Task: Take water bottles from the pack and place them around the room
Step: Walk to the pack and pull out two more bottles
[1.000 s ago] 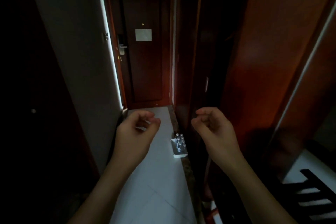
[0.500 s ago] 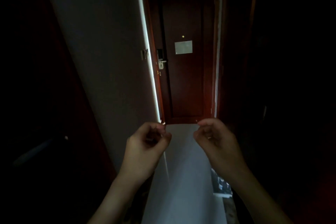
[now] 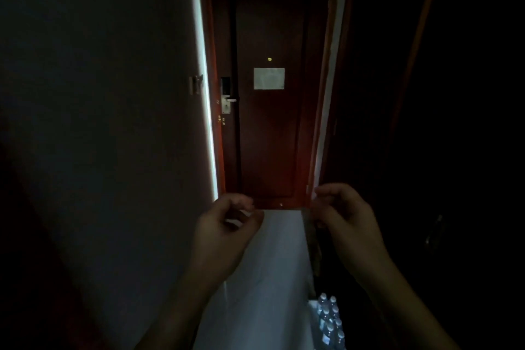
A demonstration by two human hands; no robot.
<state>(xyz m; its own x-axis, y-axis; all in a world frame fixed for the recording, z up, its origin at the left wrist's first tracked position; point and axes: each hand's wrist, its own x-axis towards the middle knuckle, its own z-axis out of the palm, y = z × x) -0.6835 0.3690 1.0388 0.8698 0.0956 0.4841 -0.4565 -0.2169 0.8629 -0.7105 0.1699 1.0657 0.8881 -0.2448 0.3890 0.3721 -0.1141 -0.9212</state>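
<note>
A pack of clear water bottles (image 3: 329, 324) with pale caps stands on the light floor (image 3: 272, 278) at the bottom of the view, against the dark right wall. My left hand (image 3: 224, 233) is raised in the middle of the view, fingers loosely curled, holding nothing. My right hand (image 3: 349, 221) is raised beside it, fingers curled the same way, also holding nothing. Both hands hang well above and beyond the pack, with a gap of floor between them.
This is a narrow dark hallway. A reddish wooden door (image 3: 270, 122) with a metal handle (image 3: 227, 101) and a pale notice (image 3: 269, 78) closes the far end. A grey wall (image 3: 113, 122) runs along the left; dark wood panels (image 3: 426, 122) line the right.
The view has swung left and moved down the hallway, so the door is larger and centred. The bottle pack has slid to the bottom right. Both hands stay raised and curled.
</note>
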